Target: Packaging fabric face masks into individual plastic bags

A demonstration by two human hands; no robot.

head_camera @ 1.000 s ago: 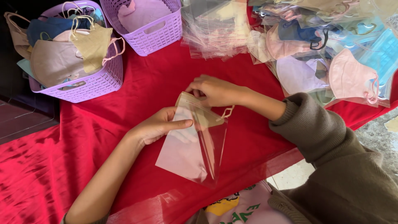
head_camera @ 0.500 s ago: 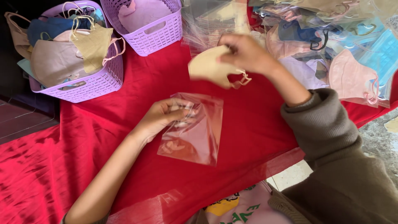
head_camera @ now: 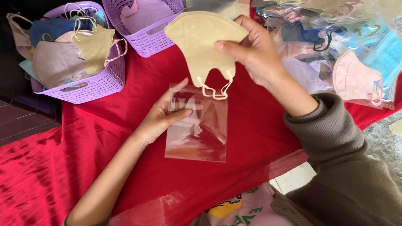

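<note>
Beige, soft nonwoven fabric: the folded face mask [head_camera: 204, 42] is held up in the air above the red tablecloth [head_camera: 83, 138], pinched at its right edge by the right hand [head_camera: 251, 52], thumb in front and fingers curled behind, closed on the mask. Its ear loops [head_camera: 215, 90] dangle free at the lower edge, just above the mouth of the clear plastic bag [head_camera: 199, 125]. The bag lies flat on the cloth; the left hand [head_camera: 165, 115] rests on its upper left part, fingers spread and loosely open, thumb pressing the film down, gripping nothing. Handling judgement: the mask looks very light and limp apart from its centre fold, so it should be taken at the folded edge or a corner, never by the loops, which would stretch or snag. The bag film appears thin, slick and prone to clinging; best held near the opening. Purple baskets [head_camera: 94, 83] of assorted masks sit at the upper left, and a pile of bagged masks [head_camera: 356, 79] at the upper right. Against the frame half a second ago: the mask has risen and now hangs unfurled, nearer the camera, while the left hand and bag have stayed nearly in place.
</note>
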